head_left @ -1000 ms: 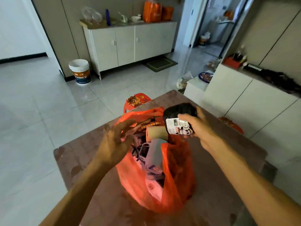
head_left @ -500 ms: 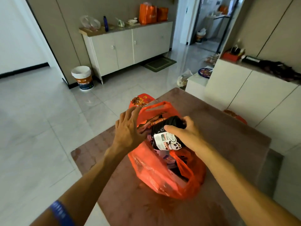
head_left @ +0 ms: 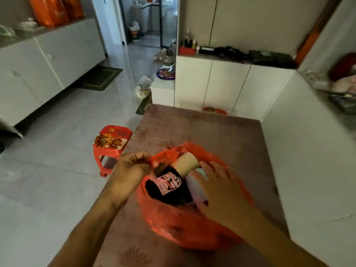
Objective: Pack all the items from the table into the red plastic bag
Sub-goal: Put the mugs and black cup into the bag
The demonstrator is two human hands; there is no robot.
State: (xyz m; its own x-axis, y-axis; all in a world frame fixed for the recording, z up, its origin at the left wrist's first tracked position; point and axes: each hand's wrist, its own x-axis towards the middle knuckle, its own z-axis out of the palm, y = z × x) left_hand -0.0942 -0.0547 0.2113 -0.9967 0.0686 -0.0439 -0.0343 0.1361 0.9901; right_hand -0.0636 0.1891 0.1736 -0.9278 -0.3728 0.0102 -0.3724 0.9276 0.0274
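The brown patterned table point(head_left: 202, 130) bears the red plastic bag point(head_left: 173, 218), which holds a black labelled packet point(head_left: 167, 191) and a tan cardboard tube point(head_left: 187, 164). The left hand point(head_left: 131, 168) pinches the bag's rim; the right hand point(head_left: 217, 187) lies flat, fingers straight, over the contents.

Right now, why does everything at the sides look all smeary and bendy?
Head view: the edges smear from motion blur, as at the orange bags; the wide lens bends the white cabinets. The red plastic bag and hands stay fairly sharp; the room is dim.
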